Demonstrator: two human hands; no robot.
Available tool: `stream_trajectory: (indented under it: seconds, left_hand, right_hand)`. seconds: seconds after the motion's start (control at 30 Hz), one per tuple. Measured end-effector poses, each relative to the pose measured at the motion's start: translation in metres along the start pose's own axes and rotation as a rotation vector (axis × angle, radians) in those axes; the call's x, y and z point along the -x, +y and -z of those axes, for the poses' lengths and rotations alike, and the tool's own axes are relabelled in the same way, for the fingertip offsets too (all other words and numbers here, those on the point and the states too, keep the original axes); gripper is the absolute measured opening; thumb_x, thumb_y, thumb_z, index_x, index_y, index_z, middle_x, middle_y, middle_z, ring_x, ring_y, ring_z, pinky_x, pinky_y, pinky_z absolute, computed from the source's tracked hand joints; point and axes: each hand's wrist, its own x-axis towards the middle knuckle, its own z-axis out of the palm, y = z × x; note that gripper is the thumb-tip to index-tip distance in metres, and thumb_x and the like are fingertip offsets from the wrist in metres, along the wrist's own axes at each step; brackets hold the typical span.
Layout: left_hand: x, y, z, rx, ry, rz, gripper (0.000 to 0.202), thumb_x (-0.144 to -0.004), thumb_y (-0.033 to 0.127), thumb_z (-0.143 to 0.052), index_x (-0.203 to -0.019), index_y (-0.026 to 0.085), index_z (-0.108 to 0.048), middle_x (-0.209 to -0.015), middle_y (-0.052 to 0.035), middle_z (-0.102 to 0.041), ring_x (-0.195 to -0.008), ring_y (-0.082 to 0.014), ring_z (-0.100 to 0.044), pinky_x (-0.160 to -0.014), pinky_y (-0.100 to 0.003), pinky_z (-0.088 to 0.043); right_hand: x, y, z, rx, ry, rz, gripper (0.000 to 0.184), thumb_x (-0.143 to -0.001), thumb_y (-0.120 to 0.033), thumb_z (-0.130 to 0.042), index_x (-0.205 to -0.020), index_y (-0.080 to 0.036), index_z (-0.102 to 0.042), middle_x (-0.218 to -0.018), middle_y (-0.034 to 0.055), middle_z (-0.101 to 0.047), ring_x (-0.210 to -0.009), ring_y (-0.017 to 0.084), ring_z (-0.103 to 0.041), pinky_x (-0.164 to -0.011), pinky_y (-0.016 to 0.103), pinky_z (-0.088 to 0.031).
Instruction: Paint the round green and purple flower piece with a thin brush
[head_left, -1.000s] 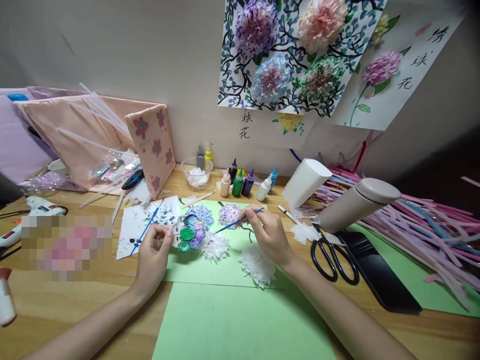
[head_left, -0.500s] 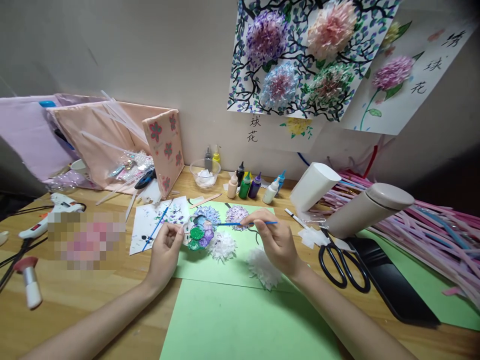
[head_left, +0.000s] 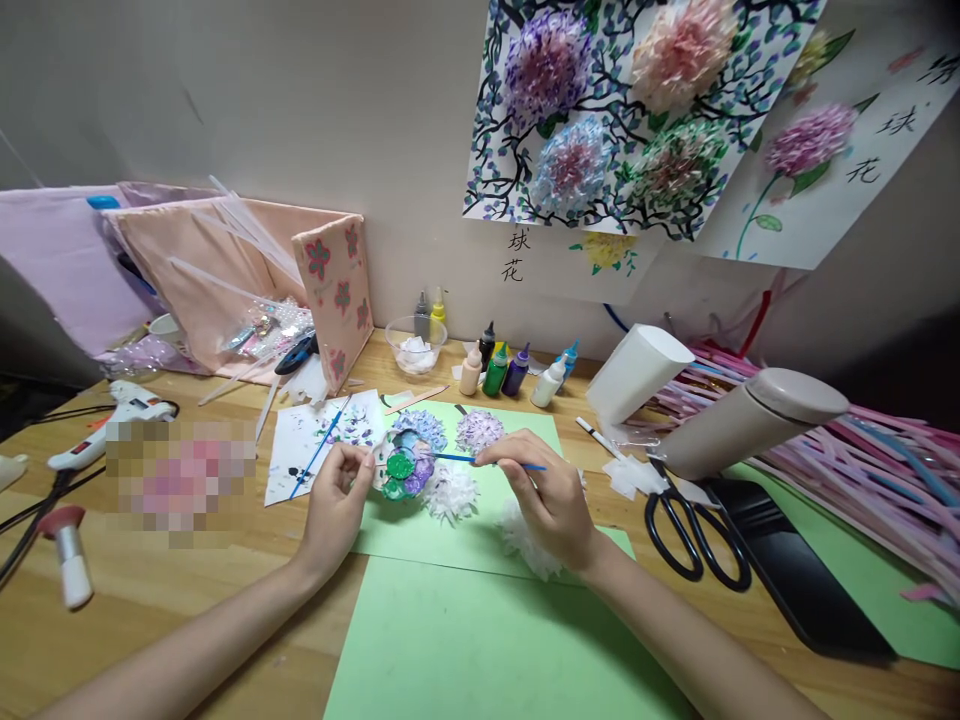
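My left hand (head_left: 339, 505) pinches the left rim of a round paint palette (head_left: 401, 465), its wells holding green, purple and blue-grey paint. Between the fingertips of my right hand (head_left: 544, 500) is a thin blue paintbrush (head_left: 457, 458), its tip over the palette's right side. Beneath lies a green sheet (head_left: 517, 412) bearing puffy paper flowers. A blue-tinted flower (head_left: 421, 430) and a lilac one (head_left: 480, 430) sit at the back. Closer to me are a white flower (head_left: 450, 492) and another white flower (head_left: 521, 535), the latter partly hidden by my right hand.
Small paint bottles (head_left: 516, 370) and a clear bowl (head_left: 415, 345) line the wall side. Scissors (head_left: 694, 530), a phone (head_left: 802, 570) and a tilted tumbler (head_left: 754, 420) lie right. Leftward are a paint-spotted paper (head_left: 285, 450), a glue gun (head_left: 105, 425) and a makeup brush (head_left: 69, 560).
The whole view has shifted slightly, so things appear a little further right. The paintbrush has drawn slightly back toward the palette's right side. Both hands keep their holds.
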Motion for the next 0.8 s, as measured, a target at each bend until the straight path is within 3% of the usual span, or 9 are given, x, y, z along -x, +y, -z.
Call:
stream_trajectory:
  seconds: [0.33, 0.53, 0.8]
  left_hand:
    - [0.0005, 0.0007, -0.0002, -0.004, -0.002, -0.006, 0.024, -0.081, 0.041, -0.055, -0.072, 0.02, -0.046, -0.068, 0.0019, -0.048, -0.064, -0.0132, -0.047, -0.06, -0.024, -0.04]
    - [0.0008, -0.0007, 0.0, 0.007, -0.024, -0.017, 0.021, -0.082, 0.037, -0.055, -0.073, 0.02, -0.047, -0.069, 0.0018, -0.048, -0.065, -0.0128, -0.048, -0.061, -0.023, -0.04]
    - [0.0014, 0.0025, -0.0006, -0.002, -0.031, -0.003, 0.024, -0.08, 0.041, -0.056, -0.072, 0.02, -0.048, -0.068, 0.0014, -0.049, -0.065, -0.0131, -0.049, -0.061, -0.024, -0.041]
  right_hand:
    - [-0.0018, 0.0006, 0.0021, -0.008, -0.018, 0.012, 0.024, -0.094, -0.025, -0.036, -0.094, -0.022, -0.06, -0.083, 0.0052, -0.067, -0.082, 0.018, -0.059, -0.073, 0.033, -0.047]
    - [-0.0002, 0.0035, 0.0003, 0.002, -0.117, 0.002, 0.026, -0.095, -0.025, -0.034, -0.096, -0.021, -0.059, -0.085, 0.0047, -0.065, -0.083, 0.017, -0.057, -0.074, 0.031, -0.046]
    - [-0.0004, 0.0028, 0.002, -0.026, -0.045, -0.022, 0.029, -0.095, -0.028, -0.032, -0.091, -0.022, -0.06, -0.082, 0.005, -0.064, -0.081, 0.018, -0.057, -0.073, 0.031, -0.046]
